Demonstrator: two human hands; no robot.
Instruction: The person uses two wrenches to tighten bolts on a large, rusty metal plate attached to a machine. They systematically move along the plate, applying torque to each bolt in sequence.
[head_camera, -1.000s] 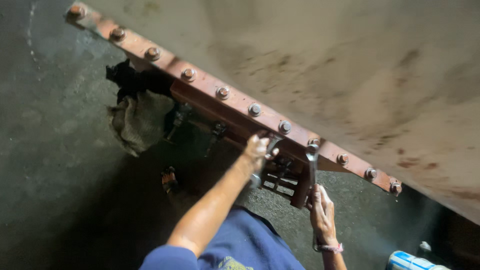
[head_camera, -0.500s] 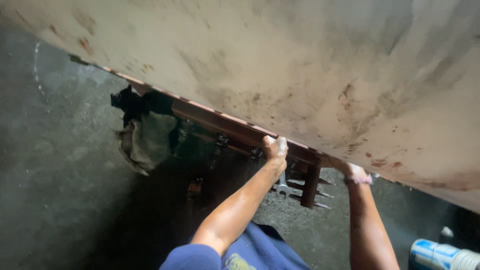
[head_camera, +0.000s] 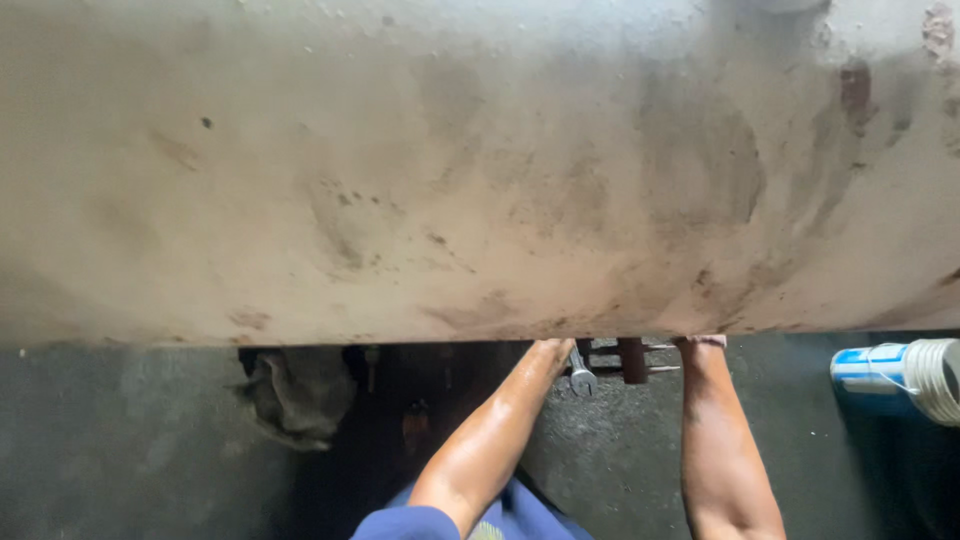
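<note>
1. A spanner (head_camera: 581, 379) is seen just below the lower edge of a big pale tank (head_camera: 480, 170), a little right of the middle of the view; only its ring end and a short piece of its shaft are shown, the rest being hidden by the tank.
2. The left hand (head_camera: 553, 349) is seen just beside the spanner, at its left, with the wrist and heel of the hand in view and the fingers hidden under the tank's edge; whether the spanner is gripped by it cannot be told.
3. The right hand (head_camera: 700, 342) is almost wholly covered by the tank, so that only the wrist is shown; its grip cannot be told either.
4. Between the two forearms a rusty brown bracket (head_camera: 631, 360) is seen, with thin metal rods sticking out to its right, just beside the spanner's ring end.
5. A blue sleeve (head_camera: 415, 524) is shown at the near edge, at the upper end of the left arm.
6. A crumpled grey rag (head_camera: 298, 392) is seen hanging under the tank's edge, well to the left of the hands.
7. A blue and white can (head_camera: 868, 368), with a coil of pale ribbed hose (head_camera: 935, 378) touching its right side, is seen lying on the dark concrete floor (head_camera: 120, 450) at the far right.
</note>
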